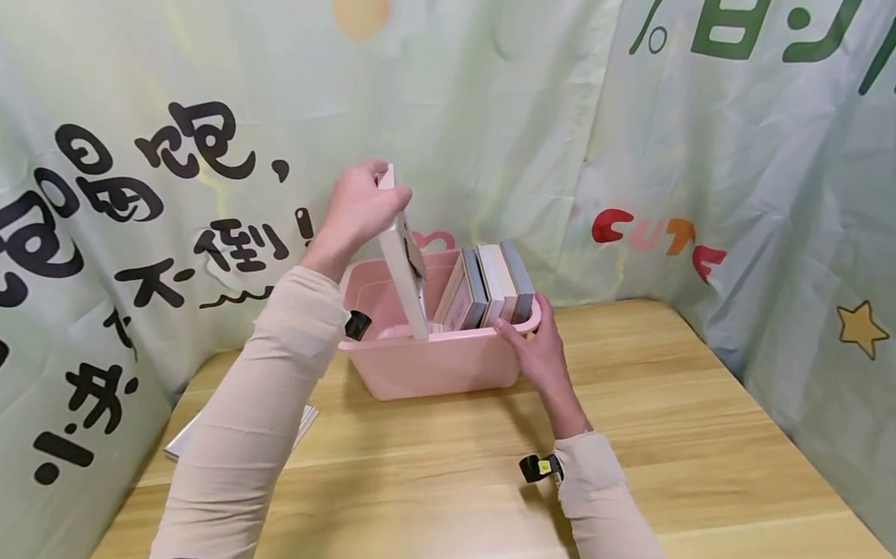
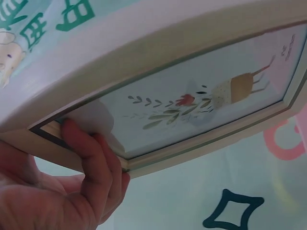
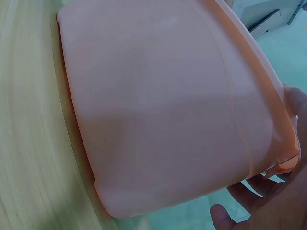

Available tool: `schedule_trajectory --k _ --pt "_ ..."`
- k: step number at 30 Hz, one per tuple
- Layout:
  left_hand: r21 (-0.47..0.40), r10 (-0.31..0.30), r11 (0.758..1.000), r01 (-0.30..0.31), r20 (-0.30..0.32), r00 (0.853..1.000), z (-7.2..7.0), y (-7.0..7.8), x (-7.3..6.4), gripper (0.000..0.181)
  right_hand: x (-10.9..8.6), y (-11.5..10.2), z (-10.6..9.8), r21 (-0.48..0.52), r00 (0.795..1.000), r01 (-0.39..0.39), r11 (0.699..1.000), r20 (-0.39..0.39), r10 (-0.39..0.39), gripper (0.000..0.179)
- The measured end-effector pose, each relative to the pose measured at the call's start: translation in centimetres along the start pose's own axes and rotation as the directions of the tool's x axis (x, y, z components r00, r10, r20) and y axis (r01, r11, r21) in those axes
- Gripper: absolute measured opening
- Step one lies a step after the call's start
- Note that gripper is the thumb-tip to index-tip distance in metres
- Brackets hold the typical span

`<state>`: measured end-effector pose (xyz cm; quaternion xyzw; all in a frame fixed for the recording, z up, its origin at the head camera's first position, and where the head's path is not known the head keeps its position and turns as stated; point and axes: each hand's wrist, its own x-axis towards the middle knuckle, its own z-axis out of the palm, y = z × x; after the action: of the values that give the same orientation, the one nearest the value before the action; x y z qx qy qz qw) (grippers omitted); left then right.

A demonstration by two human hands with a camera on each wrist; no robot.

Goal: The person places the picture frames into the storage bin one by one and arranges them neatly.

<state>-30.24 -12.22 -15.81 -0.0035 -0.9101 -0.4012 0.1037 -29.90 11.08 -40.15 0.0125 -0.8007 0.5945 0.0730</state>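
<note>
My left hand (image 1: pixel 361 205) grips the upper end of a white picture frame (image 1: pixel 403 269), which stands tilted with its lower end at the pink bin's front rim. In the left wrist view, the frame (image 2: pixel 192 103) shows a plant print behind glass, and fingers (image 2: pixel 93 158) curl over its edge. The pink plastic bin (image 1: pixel 429 366) sits on the table, several picture frames (image 1: pixel 489 285) leaning upright in its right half. At the bin's right end my right hand (image 1: pixel 538 346) holds the rim, thumb over the front corner; in the right wrist view its fingers lie under the rim.
White flat items (image 1: pixel 186 439) lie on the wooden table (image 1: pixel 438 496) at the left, partly hidden behind the left sleeve. A printed cloth (image 1: pixel 486 106) hangs behind the table and along both sides, close to the bin's back.
</note>
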Motion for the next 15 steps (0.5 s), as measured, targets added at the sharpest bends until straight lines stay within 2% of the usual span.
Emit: schedule_trajectory --k 9,15 --pt "-0.003 -0.026 1.000 0.026 -0.010 1.000 0.9 -1.0 1.1 0.069 -0.2 0.3 0.0 0.003 1.000 -0.008 1.000 0.005 0.008 0.099" --pt "0.018 -0.014 1.000 0.015 -0.022 1.000 1.4 -1.2 1.8 0.069 -0.1 0.0 -0.1 0.007 1.000 -0.002 1.000 0.003 0.002 0.099"
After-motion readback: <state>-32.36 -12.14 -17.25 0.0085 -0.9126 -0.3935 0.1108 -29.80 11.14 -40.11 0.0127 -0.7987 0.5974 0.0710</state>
